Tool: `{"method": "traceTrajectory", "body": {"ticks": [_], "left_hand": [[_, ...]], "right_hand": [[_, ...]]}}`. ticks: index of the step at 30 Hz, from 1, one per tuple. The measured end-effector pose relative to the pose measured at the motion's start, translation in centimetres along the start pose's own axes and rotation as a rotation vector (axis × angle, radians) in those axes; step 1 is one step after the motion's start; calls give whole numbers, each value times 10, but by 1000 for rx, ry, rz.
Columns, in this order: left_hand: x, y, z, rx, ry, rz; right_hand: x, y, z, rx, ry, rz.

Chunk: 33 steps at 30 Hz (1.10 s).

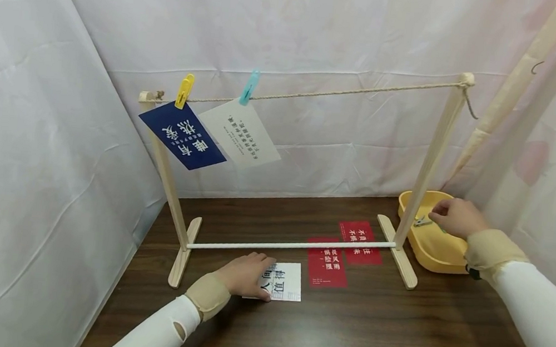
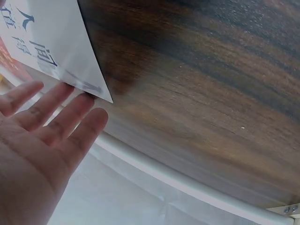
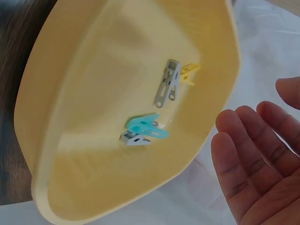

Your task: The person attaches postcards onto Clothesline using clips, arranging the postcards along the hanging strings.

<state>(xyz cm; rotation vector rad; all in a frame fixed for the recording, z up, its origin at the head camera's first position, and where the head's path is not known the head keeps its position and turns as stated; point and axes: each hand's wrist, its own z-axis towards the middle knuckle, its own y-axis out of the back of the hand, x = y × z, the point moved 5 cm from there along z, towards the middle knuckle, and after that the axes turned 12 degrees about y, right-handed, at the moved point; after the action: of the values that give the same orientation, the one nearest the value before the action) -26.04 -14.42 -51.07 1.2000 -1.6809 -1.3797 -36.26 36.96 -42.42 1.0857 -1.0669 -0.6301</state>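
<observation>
My left hand [image 1: 248, 274] spans a white card [image 1: 288, 279] with dark characters, lying on the table. In the left wrist view its extended fingers [image 2: 86, 126] meet the card's edge; the thumb is out of that view. Above a yellow basin [image 1: 438, 257] hovers my right hand [image 1: 460, 216], its fingers [image 3: 229, 159] fairly straight and holding nothing in the right wrist view. Inside the basin lie a grey clothespin [image 3: 161, 91], a yellow one, and a teal clothespin [image 3: 140, 124] over another grey one.
A wooden stand [image 1: 430, 160] carries a rope [image 1: 346, 92] holding a blue card [image 1: 176, 136] by a yellow clothespin [image 1: 184, 91] and a pale card [image 1: 241, 133] by a light-blue one. Two red cards [image 1: 331, 273] lie under the white crossbar [image 1: 271, 245].
</observation>
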Motion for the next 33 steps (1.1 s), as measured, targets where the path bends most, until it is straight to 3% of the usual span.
{"method": "traceTrajectory", "body": {"ticks": [8,16,23,27,33], "left_hand": [[-4,6,-1,-55,-9,40],[-10,28,-3,-154,-42,61],[-21,39,-9,-135,-99,47],[-27,37,-11,-94,-134,77],[-30,32,-15,-80,-119,80]], "right_hand": [[-9,-8,12,54,22,-68],[-18,-14,24,88,16,-89],[-16,-23,33,103,59,-115],[-13,-26,32,133,64,-127],[-11,-28,33,150,49,-139]]}}
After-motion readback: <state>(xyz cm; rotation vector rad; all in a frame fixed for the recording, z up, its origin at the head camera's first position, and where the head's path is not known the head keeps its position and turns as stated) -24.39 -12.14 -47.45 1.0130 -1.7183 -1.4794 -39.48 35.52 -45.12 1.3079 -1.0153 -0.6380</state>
